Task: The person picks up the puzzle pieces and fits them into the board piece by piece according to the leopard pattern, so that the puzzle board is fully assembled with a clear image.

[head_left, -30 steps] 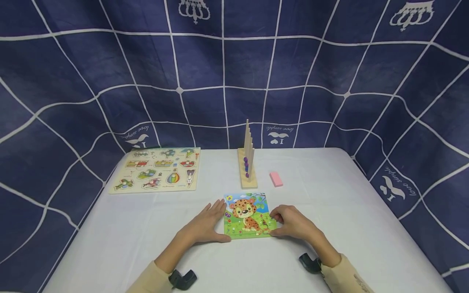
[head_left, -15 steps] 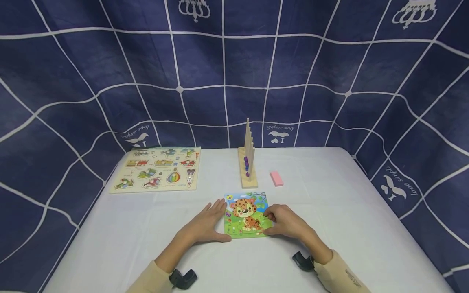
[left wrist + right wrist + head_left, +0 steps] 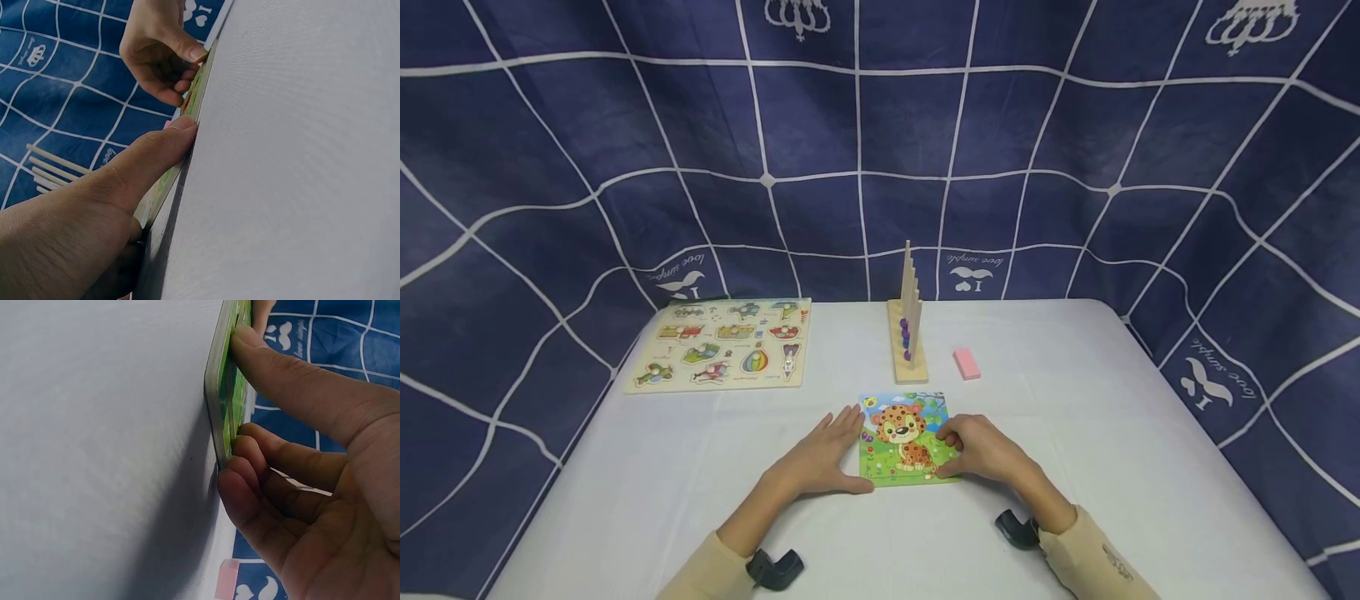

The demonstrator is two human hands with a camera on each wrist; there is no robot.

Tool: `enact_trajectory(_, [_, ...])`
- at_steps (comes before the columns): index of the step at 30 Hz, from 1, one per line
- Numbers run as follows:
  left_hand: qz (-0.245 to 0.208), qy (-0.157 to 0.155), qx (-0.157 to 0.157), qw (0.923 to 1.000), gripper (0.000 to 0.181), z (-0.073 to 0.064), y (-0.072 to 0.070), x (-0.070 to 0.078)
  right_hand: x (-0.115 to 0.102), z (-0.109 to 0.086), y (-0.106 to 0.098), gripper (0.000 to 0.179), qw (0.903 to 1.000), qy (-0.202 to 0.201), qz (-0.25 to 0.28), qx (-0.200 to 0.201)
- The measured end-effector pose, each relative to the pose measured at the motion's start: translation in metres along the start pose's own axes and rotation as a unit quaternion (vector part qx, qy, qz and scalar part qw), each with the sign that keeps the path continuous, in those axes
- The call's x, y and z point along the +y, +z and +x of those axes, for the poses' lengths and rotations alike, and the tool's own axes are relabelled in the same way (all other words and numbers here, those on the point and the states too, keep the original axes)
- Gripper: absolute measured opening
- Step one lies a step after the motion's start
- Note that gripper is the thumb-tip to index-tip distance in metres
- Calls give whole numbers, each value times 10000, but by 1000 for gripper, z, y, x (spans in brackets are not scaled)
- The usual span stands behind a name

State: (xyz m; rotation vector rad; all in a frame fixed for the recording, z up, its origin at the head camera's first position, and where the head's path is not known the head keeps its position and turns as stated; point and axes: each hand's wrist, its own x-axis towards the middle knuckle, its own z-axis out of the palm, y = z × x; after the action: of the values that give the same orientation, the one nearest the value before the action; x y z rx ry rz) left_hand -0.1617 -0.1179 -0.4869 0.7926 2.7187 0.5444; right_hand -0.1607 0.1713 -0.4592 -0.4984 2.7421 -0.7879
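Observation:
A square jigsaw puzzle (image 3: 895, 454) with a cartoon leopard on green grass lies flat on the table. My left hand (image 3: 822, 458) rests along its left side, fingers straight, with the thumb at the lower left corner. At the lower right of the picture, my right hand (image 3: 988, 450) has curled fingers and holds a puzzle piece (image 3: 240, 400) between thumb and fingertips. In the right wrist view, a thin seam shows between this piece and the board beneath. My right hand (image 3: 312, 487) covers the puzzle's right edge in the head view, hiding most of the piece.
A wooden vehicle peg puzzle (image 3: 718, 346) lies at the back left. Behind the leopard puzzle stands a wooden rack (image 3: 910, 375) with upright rods and several purple and blue beads. A pink block (image 3: 966, 363) lies right of it. A blue checked curtain (image 3: 880, 150) surrounds the table.
My right hand has slid left with the puzzle piece, from beyond the puzzle's right edge onto its lower right part. The left hand has stayed in place.

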Motion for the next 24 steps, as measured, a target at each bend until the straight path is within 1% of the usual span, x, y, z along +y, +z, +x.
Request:
enact_trajectory(9, [-1, -2, -10, 10000, 115, -1, 0, -1, 0, -2, -4, 46, 9999, -17, -60, -137])
enact_trajectory(18, [-12, -19, -4, 10000, 116, -1, 0, -1, -2, 0, -3, 38, 9992, -358, -143, -71])
enact_trajectory(24, [-47, -47, -15, 10000, 117, 0, 0, -1, -2, 1, -1, 33, 9988, -444, -131, -139])
